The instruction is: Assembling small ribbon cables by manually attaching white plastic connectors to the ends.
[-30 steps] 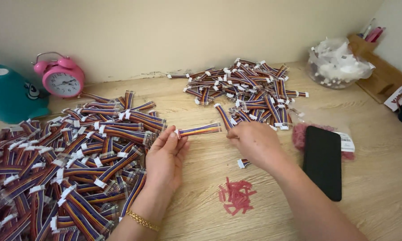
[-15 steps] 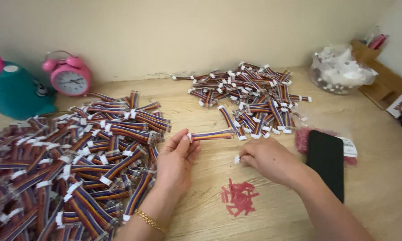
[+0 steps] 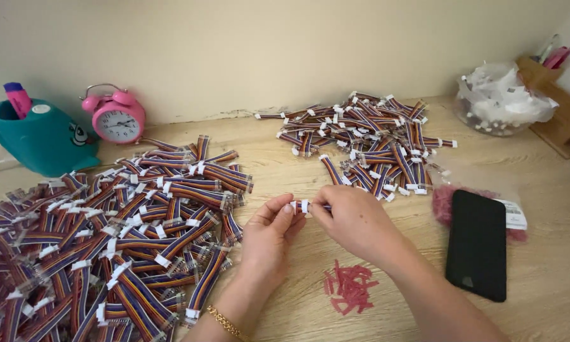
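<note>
Both hands meet at frame centre: left hand [image 3: 269,231] & right hand [image 3: 354,221] pinch the short rainbow-striped ribbon cable with white plastic connector [image 3: 304,206], its long axis left-right betw. the fingertips.

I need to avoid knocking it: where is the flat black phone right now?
In the head view, the flat black phone lies on the wooden table by the person's right hand, partly over a pink packet, below the smaller pile of rainbow ribbon cables.
</note>
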